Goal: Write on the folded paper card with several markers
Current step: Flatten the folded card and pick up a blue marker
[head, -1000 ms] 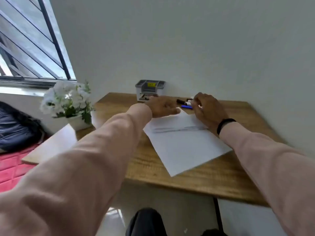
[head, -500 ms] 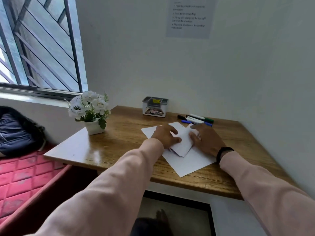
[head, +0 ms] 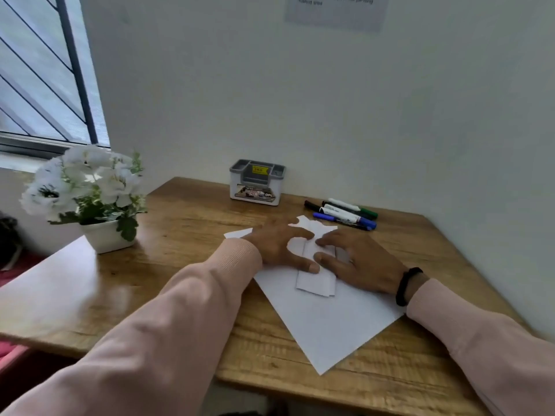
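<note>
Wooden desk (head: pixel 186 235): left hand (head: pixel 277 246) and right hand (head: pixel 360 262) press flat (fingers straight) on folded card (head: pixel 315 279).

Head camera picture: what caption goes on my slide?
Both hands, left and right, press a folded paper card flat beside the markers.

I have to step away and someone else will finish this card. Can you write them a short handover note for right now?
Left hand: open, fingers flat, pressing the folded paper card.
Right hand: open, also pressing the card; no marker held.
The card lies on a larger white sheet on the wooden table.
Markers lie in a bunch behind the card, near the wall, all capped as far as shows.
Done: card folded.
Left: pick up a marker, uncap, write, repeat with the others. No writing is visible on the card.
</note>
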The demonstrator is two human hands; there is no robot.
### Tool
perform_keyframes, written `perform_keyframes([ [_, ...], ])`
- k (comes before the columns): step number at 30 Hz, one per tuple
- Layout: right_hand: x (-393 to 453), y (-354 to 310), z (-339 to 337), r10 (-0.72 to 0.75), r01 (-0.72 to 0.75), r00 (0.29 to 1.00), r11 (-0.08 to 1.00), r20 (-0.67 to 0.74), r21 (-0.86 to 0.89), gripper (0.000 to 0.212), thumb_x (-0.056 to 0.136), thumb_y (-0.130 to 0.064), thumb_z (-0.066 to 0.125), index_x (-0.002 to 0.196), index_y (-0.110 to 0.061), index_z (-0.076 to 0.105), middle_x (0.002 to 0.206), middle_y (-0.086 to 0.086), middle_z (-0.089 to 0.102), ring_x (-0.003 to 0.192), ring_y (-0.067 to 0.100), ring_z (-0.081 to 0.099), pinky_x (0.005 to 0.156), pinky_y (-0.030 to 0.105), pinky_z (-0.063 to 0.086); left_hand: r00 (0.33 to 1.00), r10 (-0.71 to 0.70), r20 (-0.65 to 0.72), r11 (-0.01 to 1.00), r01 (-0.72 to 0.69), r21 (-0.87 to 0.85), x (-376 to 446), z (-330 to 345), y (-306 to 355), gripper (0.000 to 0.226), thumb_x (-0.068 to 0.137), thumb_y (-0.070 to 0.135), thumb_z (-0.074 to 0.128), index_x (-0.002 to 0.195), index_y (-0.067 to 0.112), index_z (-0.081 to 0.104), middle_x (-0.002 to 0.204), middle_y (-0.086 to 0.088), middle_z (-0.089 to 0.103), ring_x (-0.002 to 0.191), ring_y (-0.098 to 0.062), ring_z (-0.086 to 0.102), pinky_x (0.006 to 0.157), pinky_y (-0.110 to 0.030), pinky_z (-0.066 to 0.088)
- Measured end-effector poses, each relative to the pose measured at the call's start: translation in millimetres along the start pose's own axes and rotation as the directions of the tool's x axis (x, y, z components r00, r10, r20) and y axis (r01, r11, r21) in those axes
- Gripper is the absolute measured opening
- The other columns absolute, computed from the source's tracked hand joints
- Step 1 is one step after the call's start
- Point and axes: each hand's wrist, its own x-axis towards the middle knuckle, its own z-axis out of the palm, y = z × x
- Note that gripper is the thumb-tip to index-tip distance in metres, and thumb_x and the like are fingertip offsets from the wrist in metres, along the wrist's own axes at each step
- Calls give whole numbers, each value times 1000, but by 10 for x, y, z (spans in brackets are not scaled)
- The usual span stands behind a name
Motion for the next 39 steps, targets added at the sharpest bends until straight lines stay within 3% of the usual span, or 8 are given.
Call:
perform_keyframes([
  [7, 473, 381, -27, 47, -104, 984, 936, -174, -336, 38, 101, -50, 57, 107, -19, 78, 119, 5, 68, 108, 29, 61, 88, 42, 53, 995, 24, 94, 999, -26, 18, 223, 9, -103, 112, 63, 87, 67, 156, 52, 15, 171, 15, 1, 157, -21, -8, 124, -59, 1],
  [18, 670, 499, -183, 318, -334, 938, 935, -138, -115, 19, 102, -24, 67, 107, -10, 78, 119, 19, 65, 105, 34, 65, 93, 44, 54, 970, 134, 204, 987, -149, 56, 124, 42, 131, 107, 71, 77, 71, 156, 54, 11, 169, 20, 4, 155, -14, -6, 120, -55, -10],
  [21, 480, 286, -280, 335, -283, 906, 934, -258, 216, 12, 104, -21, 65, 109, -11, 69, 106, 8, 72, 93, 26, 68, 78, 36, 56, 960, 178, 217, 979, -196, 61, 91, 110, 215, 109, 68, 77, 73, 155, 56, 10, 168, 21, 5, 154, -11, -5, 120, -55, -10],
  [24, 218, -43, -211, 338, -30, 902, 670, -269, 741, 14, 108, -14, 60, 120, -20, 61, 83, 4, 78, 65, 17, 72, 56, 27, 56, 955, 243, 172, 964, -258, 71, 118, 177, 257, 113, 66, 79, 73, 157, 51, 11, 169, 16, 8, 155, -10, -5, 122, -56, -12],
  [29, -2, -194, 52, 349, 23, 914, 463, -206, 886, 22, 112, -3, 41, 118, -14, 59, 82, 15, 64, 53, 17, 64, 47, 28, 53, 948, 305, 95, 949, -311, 53, 156, 242, 267, 92, 67, 80, 70, 144, 43, 38, 161, 10, 35, 151, -16, 23, 125, -54, 9],
  [33, 38, -180, 97, 316, -15, 943, 362, -107, 932, 33, 112, 1, 38, 107, -8, 69, 81, 13, 63, 55, 17, 64, 49, 28, 54, 961, 254, -112, 882, -277, -382, 227, 108, 88, 71, 76, 79, 52, 126, 30, 64, 125, 4, 70, 118, -14, 62, 106, -37, 46],
  [36, 55, -184, 118, 256, 0, 962, 335, -91, 942, 42, 113, -2, 38, 99, -16, 76, 83, 12, 71, 61, 18, 65, 53, 29, 55, 977, -62, -205, 586, -131, -799, 316, 46, 49, 78, 87, 81, 43, 127, 19, 68, 108, -1, 79, 100, -13, 74, 99, -33, 52],
  [39, 65, -172, 112, 209, -36, 976, 405, -55, 914, 43, 109, -1, 40, 90, -16, 76, 77, 9, 75, 65, 16, 65, 55, 25, 54, 976, -86, -200, 429, -145, -891, 429, 101, 56, 47, 97, 58, 56, 119, 19, 74, 109, -1, 79, 94, -17, 72, 102, -45, 52],
])
